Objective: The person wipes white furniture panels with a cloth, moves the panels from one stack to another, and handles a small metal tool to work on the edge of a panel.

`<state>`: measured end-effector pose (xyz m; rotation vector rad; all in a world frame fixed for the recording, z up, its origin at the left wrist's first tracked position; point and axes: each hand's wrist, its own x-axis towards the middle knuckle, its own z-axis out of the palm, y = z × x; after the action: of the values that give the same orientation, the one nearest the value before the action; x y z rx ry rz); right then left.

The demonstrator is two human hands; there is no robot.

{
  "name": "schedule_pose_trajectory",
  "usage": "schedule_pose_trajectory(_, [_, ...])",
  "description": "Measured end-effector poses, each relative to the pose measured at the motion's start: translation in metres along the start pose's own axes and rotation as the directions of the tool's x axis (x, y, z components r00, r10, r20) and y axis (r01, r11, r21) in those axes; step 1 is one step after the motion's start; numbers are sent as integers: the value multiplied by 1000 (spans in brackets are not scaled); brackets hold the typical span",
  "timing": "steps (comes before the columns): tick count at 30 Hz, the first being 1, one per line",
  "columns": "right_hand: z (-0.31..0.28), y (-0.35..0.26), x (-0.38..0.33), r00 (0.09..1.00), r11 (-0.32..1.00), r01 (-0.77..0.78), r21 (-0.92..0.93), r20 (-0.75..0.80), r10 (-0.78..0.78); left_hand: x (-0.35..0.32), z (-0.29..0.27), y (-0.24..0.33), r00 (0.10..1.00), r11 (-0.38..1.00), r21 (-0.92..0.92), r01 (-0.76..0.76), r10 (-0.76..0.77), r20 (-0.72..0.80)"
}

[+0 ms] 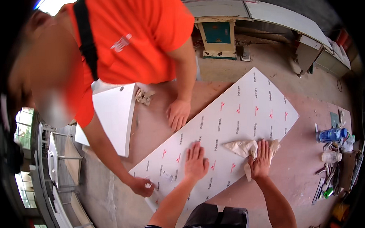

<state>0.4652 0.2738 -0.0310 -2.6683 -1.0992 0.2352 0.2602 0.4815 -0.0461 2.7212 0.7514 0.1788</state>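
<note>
A large white panel (221, 124), its film printed with rows of red and grey marks, lies slantwise across the reddish table. My left hand (196, 161) rests flat on the panel's middle, fingers stretched out and holding nothing. To the right, my right hand (261, 159) presses a crumpled cream cloth (242, 147) onto the panel near its near right edge, fingers extended over the cloth. Opposite me a co-worker in an orange shirt (139, 39) leans over the table. One hand of that person (143, 186) is at the panel's left corner; the other (178, 114) is by its far edge.
A white box-like board (114, 116) and a crumpled rag (143, 97) lie left of the panel. At the right table edge stand a blue bottle (330, 135), a clear jar (331, 156) and several hand tools (329, 177). Behind is a long bench (283, 20).
</note>
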Motion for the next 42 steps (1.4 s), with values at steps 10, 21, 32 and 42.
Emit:
schedule_pose_trajectory(10, [85,-139,-182,869,773,462,434,-49,-492,-373,-43,-34,977,982,-190,4,37,210])
schedule_pose_trajectory(21, [14,-192,-213,800,797,212,565,369,-474,-515,-61,-110,594,592,-170,788,-658,462])
schedule_pose_trajectory(32, [-64,45,-249,623,680,-454,576,-341,704,-414,11,-137,667,148,-755,639,-596,447])
schedule_pose_trajectory(42, [107,95,-434,468,775,-630,58,824,319,-393,38,-156,688,374,-607,702,-578,439])
